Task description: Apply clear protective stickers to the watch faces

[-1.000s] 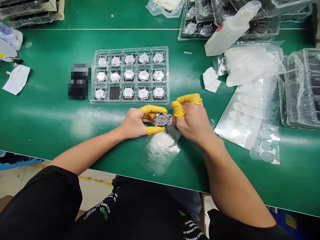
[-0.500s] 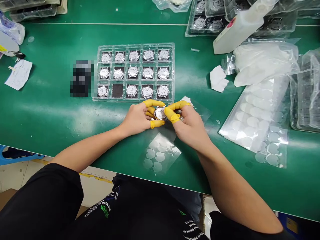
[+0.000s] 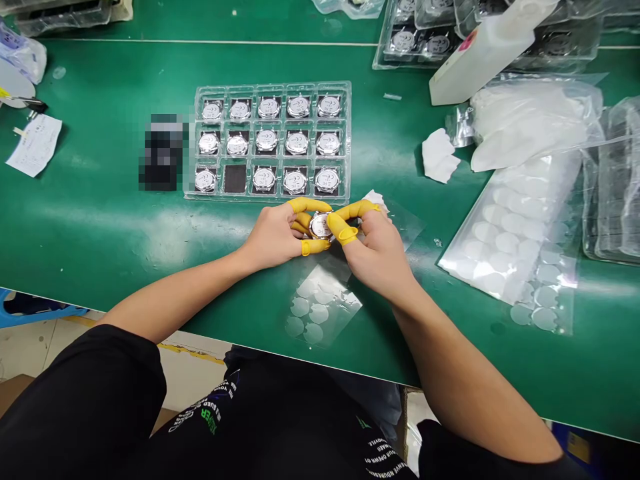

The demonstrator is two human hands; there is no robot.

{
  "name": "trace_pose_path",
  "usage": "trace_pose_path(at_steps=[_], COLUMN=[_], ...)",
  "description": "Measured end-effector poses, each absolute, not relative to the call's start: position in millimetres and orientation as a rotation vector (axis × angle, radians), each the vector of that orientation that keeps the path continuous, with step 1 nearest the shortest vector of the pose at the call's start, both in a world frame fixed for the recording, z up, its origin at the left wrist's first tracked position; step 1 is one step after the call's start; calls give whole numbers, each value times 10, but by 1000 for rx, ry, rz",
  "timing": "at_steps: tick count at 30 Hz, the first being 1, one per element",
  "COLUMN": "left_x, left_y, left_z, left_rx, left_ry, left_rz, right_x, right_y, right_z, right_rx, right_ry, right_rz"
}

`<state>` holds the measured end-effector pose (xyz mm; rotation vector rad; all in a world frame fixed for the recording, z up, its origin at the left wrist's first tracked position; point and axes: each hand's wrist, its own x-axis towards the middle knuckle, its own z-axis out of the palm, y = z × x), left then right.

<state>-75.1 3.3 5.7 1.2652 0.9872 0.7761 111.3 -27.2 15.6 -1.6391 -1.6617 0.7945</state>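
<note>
A round silver watch case [image 3: 320, 225] is held with its engraved back facing up, just in front of the clear tray [image 3: 193, 197]. My left hand [image 3: 280, 233], in yellow finger cots, grips it from the left between fingers and thumb. From the right, my right hand [image 3: 375, 243] closes on it too, its yellow-covered thumb lying over the edge of the back. What its curled fingers touch underneath is hidden. Similar watch cases [image 3: 297, 142] fill the tray's compartments, except one in the front row where a dark pad [image 3: 235, 179] shows. Below my hands lies a sheet of round clear stickers [image 3: 319, 313].
More round stickers on sheets [image 3: 505, 243] and a plastic bag [image 3: 535, 127] lie at the right. A white bottle [image 3: 483, 60] leans near stacked trays [image 3: 400, 40]. Crumpled white paper [image 3: 440, 157] is beside the bag. A paper slip [image 3: 35, 145] lies far left.
My right thumb has shifted slightly left over the watch back. Both hands keep their hold, and the whole view has moved a little.
</note>
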Motion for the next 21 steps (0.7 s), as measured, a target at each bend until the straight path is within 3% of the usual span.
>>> trace_pose_path(at_steps=[9,16,21], left_x=[-746,-754,-760], left_y=[35,40,35], left_z=[92,118,113], left_rx=[1259,1290,1330], left_ry=[1011,1060,1063], left_rz=[759,739,738], right_x=[1110,1376,1439], right_y=[-266,-136,-81], right_z=[120,213,178], right_rx=[-1632,-1523,-1416], right_ry=[-1669,-1317,-1251], right_rz=[741,616,830])
